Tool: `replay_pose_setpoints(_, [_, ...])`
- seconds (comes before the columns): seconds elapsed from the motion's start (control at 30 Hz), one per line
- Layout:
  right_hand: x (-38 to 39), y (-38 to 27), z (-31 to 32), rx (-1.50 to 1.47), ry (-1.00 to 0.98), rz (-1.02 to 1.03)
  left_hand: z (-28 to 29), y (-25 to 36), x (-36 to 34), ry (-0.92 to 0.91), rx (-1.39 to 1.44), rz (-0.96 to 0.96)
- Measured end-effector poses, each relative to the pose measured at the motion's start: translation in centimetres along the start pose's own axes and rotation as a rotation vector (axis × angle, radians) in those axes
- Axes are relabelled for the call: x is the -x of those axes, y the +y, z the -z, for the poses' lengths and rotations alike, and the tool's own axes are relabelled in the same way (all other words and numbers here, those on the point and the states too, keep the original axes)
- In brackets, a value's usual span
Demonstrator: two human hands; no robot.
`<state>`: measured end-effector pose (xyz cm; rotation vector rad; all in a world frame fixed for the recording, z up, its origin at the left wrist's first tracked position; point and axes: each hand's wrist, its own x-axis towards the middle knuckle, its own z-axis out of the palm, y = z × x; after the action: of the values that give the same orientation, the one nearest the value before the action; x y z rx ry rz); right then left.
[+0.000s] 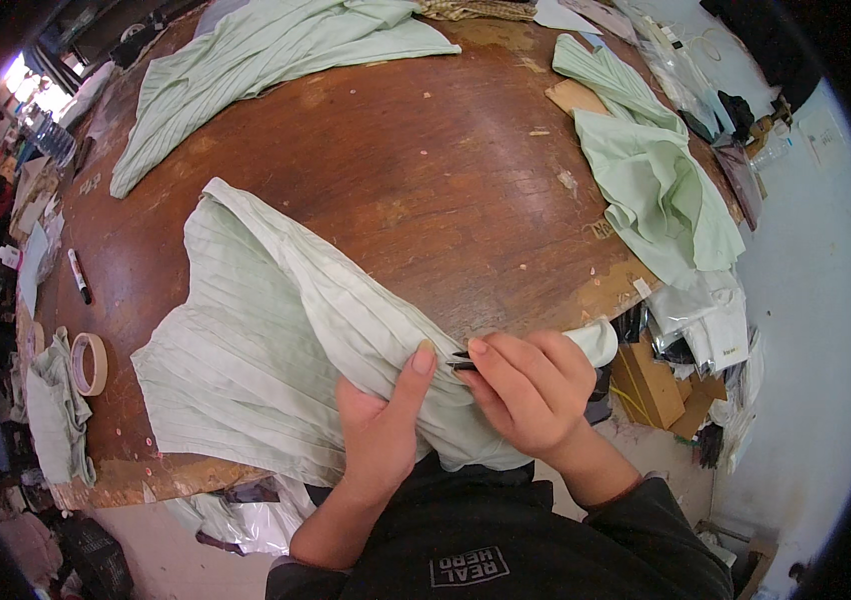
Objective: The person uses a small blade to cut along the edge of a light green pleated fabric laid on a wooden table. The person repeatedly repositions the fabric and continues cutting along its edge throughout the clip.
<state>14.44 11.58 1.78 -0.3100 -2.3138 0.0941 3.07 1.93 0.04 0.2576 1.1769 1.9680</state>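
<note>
A pale green pleated garment [266,330] lies spread on the worn brown wooden table [426,170], its near end hanging over the front edge. My left hand [381,430] pinches a fold of that garment, thumb up on the cloth. My right hand [531,390] is closed around a small dark tool [462,364], whose tip touches the fabric right beside my left thumb. Most of the tool is hidden in my fingers.
More pale green garments lie at the far left [246,60], right [646,170] and front left [56,410]. A roll of tape [89,362] and a marker [79,276] sit near the left edge. Cardboard boxes [651,385] and plastic bags [706,320] stand off the right side.
</note>
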Motion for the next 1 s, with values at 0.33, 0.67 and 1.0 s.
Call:
replay_pose_setpoints(0.33, [0.6, 0.3, -0.5, 0.025, 0.064, 0.009, -0.1, -0.2, 0.1, 0.003, -0.014, -0.029])
replay_pose_setpoints(0.67, [1.2, 0.4, -0.8, 0.01, 0.074, -0.01, -0.2, -0.4, 0.2, 0.01, -0.02, -0.026])
replay_pose_setpoints(1.0, [1.0, 0.4, -0.2, -0.151, 0.042, -0.152, -0.4, -0.4, 0.1, 0.041, 0.018, 0.026])
